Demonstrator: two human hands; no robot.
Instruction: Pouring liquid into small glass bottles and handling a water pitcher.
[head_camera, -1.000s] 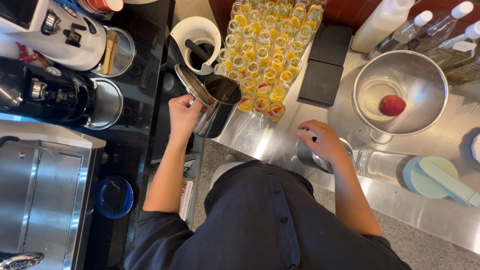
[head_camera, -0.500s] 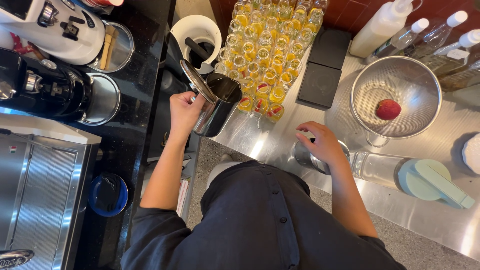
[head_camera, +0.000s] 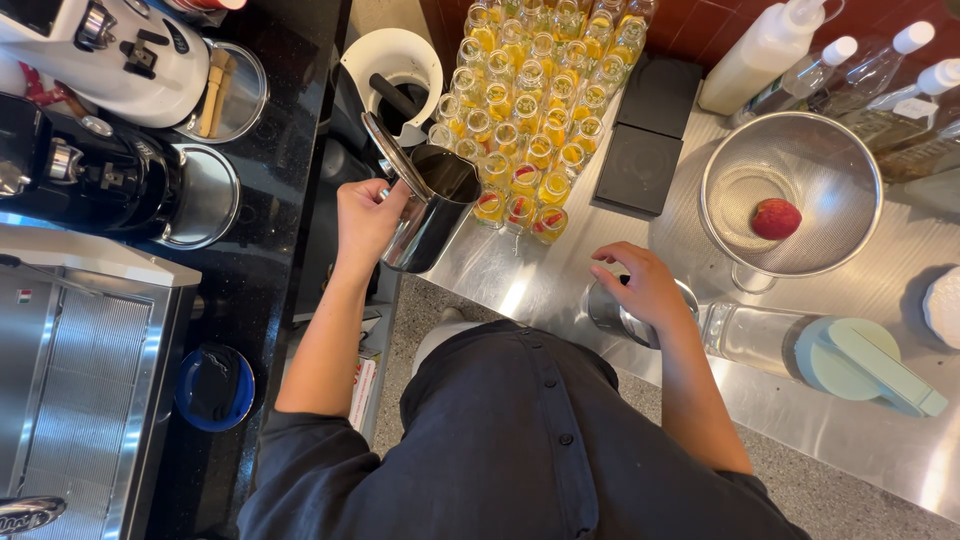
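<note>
Head view only. Left hand (head_camera: 365, 218) curled shut around the handle of a dark steel milk pitcher (head_camera: 432, 205), held tilted above the edge of the shiny steel bench (head_camera: 560, 280), at about 10 o'clock from the torso. Right hand (head_camera: 645, 288) cupped down over the top of a small round steel cup (head_camera: 610, 315) standing on the bench at 1 o'clock, fingers bent around its rim.

Likely trouble: pitcher hanging tilted over the gap between the bench and the black counter (head_camera: 270, 180), so a slip of the grip could mean a spill onto the floor. Cluster of small glass bottles of yellow liquid (head_camera: 530, 120) just beside the pitcher at 12 o'clock; a careless swing could topple the nearest ones.

Around: wire-mesh steel strainer bowl (head_camera: 790, 190) with one red fruit (head_camera: 776, 218) inside at 2 o'clock; clear glass jar lying with a pale green lid (head_camera: 850, 360) at 3 o'clock, just beside the cup; two black square mats (head_camera: 645, 140); white squeeze bottle (head_camera: 760, 50); black grinder (head_camera: 90, 170) at 9 o'clock.
</note>
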